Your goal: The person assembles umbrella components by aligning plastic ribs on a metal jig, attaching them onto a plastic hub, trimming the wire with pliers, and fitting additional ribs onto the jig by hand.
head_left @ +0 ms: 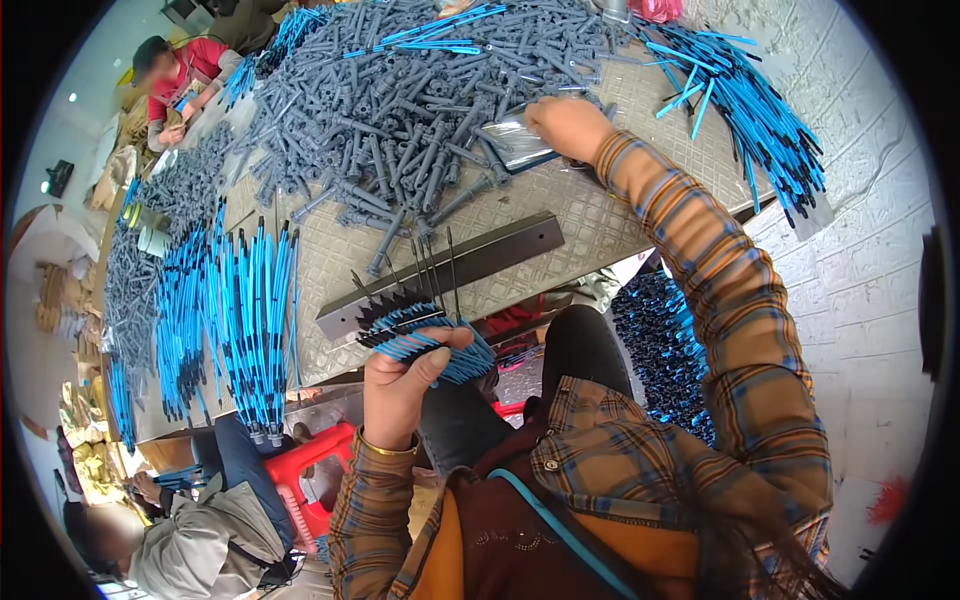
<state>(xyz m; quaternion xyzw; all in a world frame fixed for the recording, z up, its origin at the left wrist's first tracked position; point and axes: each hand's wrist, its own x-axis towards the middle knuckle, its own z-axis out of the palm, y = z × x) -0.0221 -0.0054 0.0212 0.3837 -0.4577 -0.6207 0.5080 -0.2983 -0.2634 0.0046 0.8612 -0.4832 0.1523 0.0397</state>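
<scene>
My left hand (405, 370) is closed round a bundle of thin blue-and-black sticks (462, 352), held at the near table edge. Several dark thin rods (432, 275) poke up from the bundle past a dark metal bar (500, 255). Farther off, my right hand (568, 125) reaches out over the table, its fingers curled at the edge of a clear plastic bag (515, 145). The fingertips are partly hidden. Right beside that bag is a large heap of grey plastic plugs (400, 120).
More blue sticks lie in rows at the left (250, 320) and in a pile at the far right (750, 100). Below the table on the right is another mass of blue-and-black sticks (655, 350). Two people work at the left, one near a red stool (310, 470).
</scene>
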